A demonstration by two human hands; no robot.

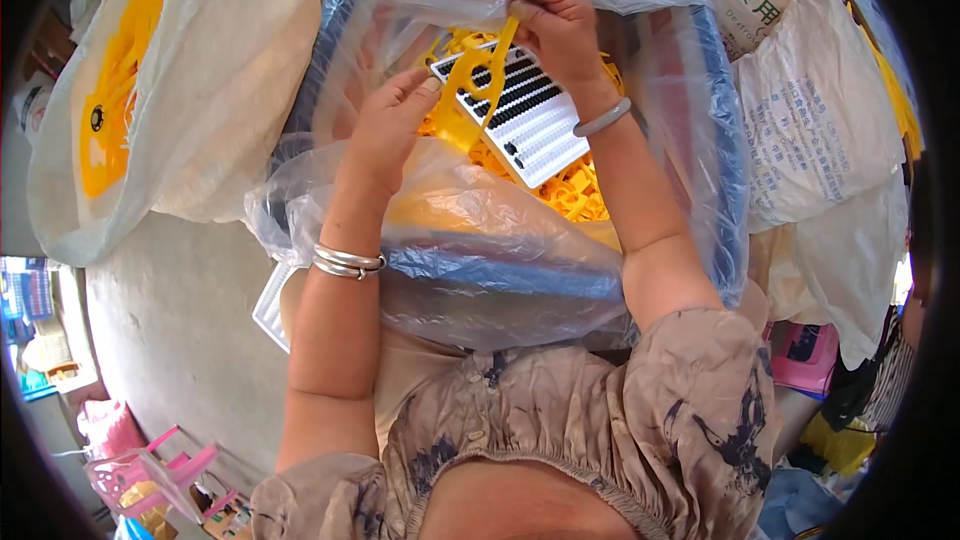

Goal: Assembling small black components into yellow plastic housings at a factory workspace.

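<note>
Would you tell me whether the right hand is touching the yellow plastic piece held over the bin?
Touching. The head view shows the right hand pinching the top end of the yellow plastic piece between its fingertips, with no gap visible.

We see one view only, from a fisheye camera on the person's head, facing steeply down and close over the chest and forearms. The left hand [385, 125] and right hand [556, 30] sit near the upper middle; straight edges bend toward the dark round rim.
</note>
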